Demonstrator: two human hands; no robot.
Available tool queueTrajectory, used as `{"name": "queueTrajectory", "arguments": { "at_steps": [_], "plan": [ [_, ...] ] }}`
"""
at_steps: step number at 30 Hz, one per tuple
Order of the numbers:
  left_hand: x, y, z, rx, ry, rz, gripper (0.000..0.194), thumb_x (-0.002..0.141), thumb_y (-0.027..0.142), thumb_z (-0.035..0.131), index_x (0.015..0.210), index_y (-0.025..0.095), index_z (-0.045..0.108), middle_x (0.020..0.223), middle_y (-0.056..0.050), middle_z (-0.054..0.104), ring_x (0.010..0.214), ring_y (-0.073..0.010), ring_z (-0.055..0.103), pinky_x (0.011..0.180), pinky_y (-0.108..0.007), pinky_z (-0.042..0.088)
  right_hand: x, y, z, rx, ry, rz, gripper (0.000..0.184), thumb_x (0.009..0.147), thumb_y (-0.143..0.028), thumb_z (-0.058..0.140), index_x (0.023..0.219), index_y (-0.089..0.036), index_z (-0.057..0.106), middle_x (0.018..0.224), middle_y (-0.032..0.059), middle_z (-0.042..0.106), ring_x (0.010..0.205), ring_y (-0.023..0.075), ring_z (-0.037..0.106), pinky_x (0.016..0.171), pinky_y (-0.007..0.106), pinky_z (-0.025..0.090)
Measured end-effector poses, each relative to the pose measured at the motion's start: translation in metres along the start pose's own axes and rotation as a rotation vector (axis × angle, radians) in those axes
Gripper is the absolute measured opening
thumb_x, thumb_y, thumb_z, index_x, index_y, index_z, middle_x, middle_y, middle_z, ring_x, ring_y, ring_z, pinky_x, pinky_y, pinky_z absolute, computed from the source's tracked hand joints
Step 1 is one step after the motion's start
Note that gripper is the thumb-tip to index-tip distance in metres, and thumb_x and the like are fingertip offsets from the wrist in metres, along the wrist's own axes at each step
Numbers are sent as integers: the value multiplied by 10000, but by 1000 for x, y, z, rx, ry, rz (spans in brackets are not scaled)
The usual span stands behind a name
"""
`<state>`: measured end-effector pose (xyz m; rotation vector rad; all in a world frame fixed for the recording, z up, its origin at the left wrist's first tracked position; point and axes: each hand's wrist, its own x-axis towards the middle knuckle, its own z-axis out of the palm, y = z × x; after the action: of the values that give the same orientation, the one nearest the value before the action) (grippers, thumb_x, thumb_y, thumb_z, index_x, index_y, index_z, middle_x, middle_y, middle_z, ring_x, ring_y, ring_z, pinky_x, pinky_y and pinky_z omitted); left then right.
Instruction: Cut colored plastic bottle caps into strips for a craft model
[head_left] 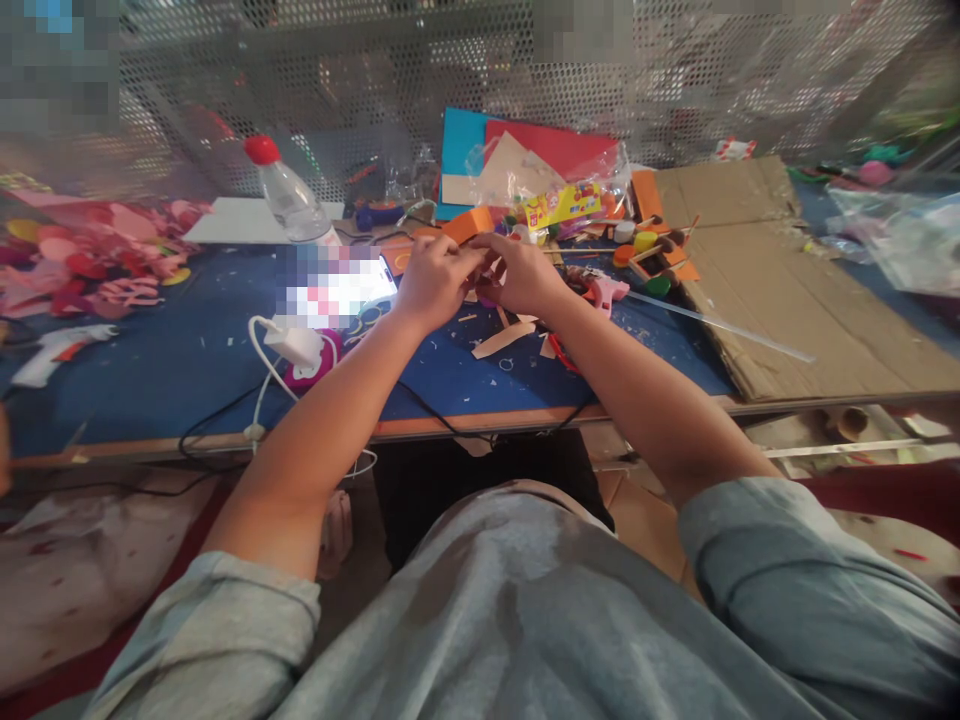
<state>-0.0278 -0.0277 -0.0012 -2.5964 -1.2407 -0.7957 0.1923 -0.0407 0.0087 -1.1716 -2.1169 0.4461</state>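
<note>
A mesh panel (390, 90) stands behind a blue table (210, 340). On the table's right lies cardboard (810, 300), its near edge reaching the table's front. A heap of pink pieces (67, 260) covers the far left. At the back, a blue sheet (454, 140) and a red sheet (577, 145) lie partly under a clear bag (559, 210) with a yellow label. A bottle (289, 195) with a red cap tilts left in view; in front of it is a lit phone (367, 285), partly blurred out.

The left hand (435, 280) and right hand (529, 275) meet above the middle of the table, fingers bent and fingertips together. Whether they grip something cannot be told; the fingers hide it.

A white glue gun (56, 355) lies at the left, below the pink heap. A white charger (300, 345) sits in a purple socket (319, 370) beside the left forearm. An orange block (469, 225) is just behind the fingertips; contact is unclear. A pink tool (606, 290) lies near the right wrist. Tan scraps (502, 340) are scattered on the table just below the hands, nearer its front edge.
</note>
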Motion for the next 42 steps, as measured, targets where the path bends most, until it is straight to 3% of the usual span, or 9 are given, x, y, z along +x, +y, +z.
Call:
{"name": "queueTrajectory", "arguments": {
  "at_steps": [11,35,42],
  "plan": [
    [-1,2,-1,14,-13,-24,349,1001,170,629,1291,267,798,1244,-147,713,1285,-356,631,1212,-578,495,4,19,9,-6,-49,-39,807,794,-101,761,1596,-155,691,1167,110,912,1039,307,850,952,420,621],
    [-1,-2,4,11,-3,19,318,1015,197,618,1269,255,800,1208,-147,705,1244,-356,647,1195,-588,497,3,13,11,70,-19,-55,732,779,-160,699,1511,-149,723,1141,112,896,977,275,799,942,403,613],
    [-2,0,2,-13,24,40,444,965,147,640,1368,280,767,1210,-122,702,1247,-333,667,1177,-559,519,5,19,17,30,-16,-7,621,780,-149,740,1400,-178,721,1132,101,873,956,276,788,896,406,591]
  ]
}}
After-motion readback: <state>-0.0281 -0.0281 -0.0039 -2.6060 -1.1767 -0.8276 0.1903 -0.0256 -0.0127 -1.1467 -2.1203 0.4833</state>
